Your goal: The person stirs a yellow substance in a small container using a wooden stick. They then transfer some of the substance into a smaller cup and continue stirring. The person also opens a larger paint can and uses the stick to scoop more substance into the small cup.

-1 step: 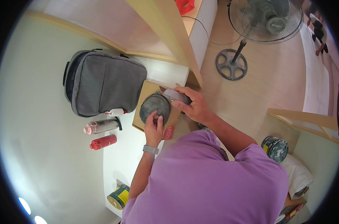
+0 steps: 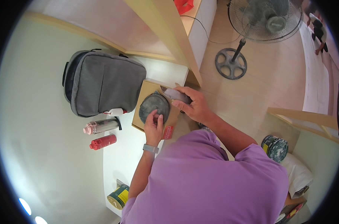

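Observation:
My left hand, with a grey band on its wrist, has its fingers bent together over the near part of a dark, dusty round pad. Whatever those fingertips may pinch is too small to make out. The pad lies on a brown cardboard box that bears a red label. Beyond the pad's right edge, my right hand grips a flat grey tool with a dark pointed corner. Its fingers cover part of the tool, so its exact kind does not show.
Behind the box stands a grey backpack. A clear bottle with a pink cap and a red bottle are to the left. A green-and-yellow tin sits nearer. Rightward are a floor fan, a dusty bucket and a distant person.

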`<state>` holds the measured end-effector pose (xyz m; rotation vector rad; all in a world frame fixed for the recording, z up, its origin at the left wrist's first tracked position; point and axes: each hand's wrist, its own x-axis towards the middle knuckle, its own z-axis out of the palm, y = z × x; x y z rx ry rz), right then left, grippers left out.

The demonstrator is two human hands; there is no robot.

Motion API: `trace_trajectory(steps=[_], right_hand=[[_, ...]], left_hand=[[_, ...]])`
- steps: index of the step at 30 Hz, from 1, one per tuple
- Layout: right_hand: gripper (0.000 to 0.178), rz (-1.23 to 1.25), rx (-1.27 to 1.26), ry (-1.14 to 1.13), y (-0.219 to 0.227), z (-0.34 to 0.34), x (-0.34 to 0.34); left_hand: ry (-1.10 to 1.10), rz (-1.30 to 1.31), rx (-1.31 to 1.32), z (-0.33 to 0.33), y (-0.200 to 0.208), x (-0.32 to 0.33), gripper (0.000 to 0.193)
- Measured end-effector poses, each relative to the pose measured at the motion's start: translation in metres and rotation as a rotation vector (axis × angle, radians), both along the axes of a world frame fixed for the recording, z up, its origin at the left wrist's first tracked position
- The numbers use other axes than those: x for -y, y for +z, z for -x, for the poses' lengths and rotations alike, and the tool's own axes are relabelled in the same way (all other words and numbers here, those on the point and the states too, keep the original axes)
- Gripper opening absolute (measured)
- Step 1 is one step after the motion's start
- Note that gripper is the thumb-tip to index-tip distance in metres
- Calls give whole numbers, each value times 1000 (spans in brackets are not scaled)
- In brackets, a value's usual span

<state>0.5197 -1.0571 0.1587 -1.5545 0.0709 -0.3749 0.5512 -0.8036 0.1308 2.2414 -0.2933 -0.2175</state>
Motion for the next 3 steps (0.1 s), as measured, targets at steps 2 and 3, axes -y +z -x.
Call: trace_trajectory(steps=[2, 3], right_hand=[[53, 77, -10, -46, -6, 7, 4], [52, 90, -45, -38, -7, 10, 7]], left_hand=[[-21, -12, -10, 0, 0, 6, 36], [-22, -12, -16, 1, 0, 9, 36]])
